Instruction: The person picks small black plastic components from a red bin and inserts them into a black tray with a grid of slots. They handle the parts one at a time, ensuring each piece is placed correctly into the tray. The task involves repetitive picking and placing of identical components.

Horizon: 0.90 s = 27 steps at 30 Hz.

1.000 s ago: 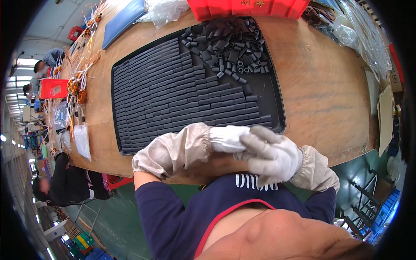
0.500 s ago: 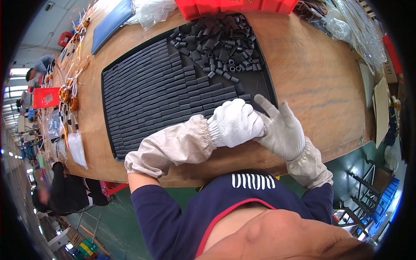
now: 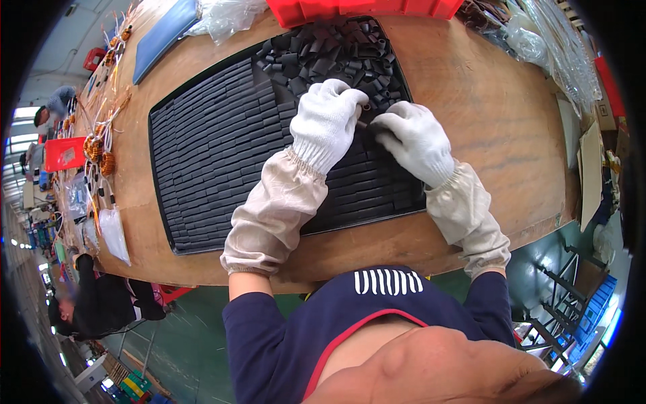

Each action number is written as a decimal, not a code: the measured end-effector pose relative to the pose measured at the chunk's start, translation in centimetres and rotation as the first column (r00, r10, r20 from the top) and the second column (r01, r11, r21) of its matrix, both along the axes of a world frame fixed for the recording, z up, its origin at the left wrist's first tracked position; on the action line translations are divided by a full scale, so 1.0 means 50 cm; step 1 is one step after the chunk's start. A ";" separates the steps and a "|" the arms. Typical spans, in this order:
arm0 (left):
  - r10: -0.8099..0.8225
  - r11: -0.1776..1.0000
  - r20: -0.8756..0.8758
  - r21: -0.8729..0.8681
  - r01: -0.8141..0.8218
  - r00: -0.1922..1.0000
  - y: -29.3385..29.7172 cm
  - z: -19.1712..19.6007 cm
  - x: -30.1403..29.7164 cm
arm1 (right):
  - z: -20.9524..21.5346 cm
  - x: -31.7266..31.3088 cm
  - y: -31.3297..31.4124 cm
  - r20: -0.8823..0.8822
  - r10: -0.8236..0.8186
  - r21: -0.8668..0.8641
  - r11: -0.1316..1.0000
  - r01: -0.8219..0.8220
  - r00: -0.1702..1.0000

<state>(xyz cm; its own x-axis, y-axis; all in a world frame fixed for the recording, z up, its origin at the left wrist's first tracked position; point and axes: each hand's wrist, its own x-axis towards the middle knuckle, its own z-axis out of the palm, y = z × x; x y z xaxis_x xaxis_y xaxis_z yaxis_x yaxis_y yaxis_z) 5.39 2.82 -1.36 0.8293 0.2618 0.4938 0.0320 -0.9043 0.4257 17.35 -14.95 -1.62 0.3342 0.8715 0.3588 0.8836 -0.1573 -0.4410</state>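
A large black tray holds rows of short black tubes laid end to end. At its far right end lies a heap of loose black tubes. My left hand, in a white knitted glove, reaches over the near edge of the heap, its fingertips pinched round what looks like a short black tube. Close on its right, my gloved right hand has its fingers curled and pinched over the tray; whatever is between them is hidden. Beige sleeve covers reach up both forearms.
A red bin stands behind the tray on the wooden table. Beside it are clear plastic bags and a blue folder-like sheet. Copper-wound coils with leads lie at the left. Another person is at the lower left.
Both hands have parted and moved forward over the tray, to the edge of the heap. Earlier they met near the front edge, left fist against the open right palm.
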 end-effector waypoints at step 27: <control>-0.270 0.167 -0.062 -0.986 -0.017 0.961 0.024 0.057 -0.051 | -0.001 -0.001 0.012 -0.299 -0.051 0.181 0.977 0.109 0.953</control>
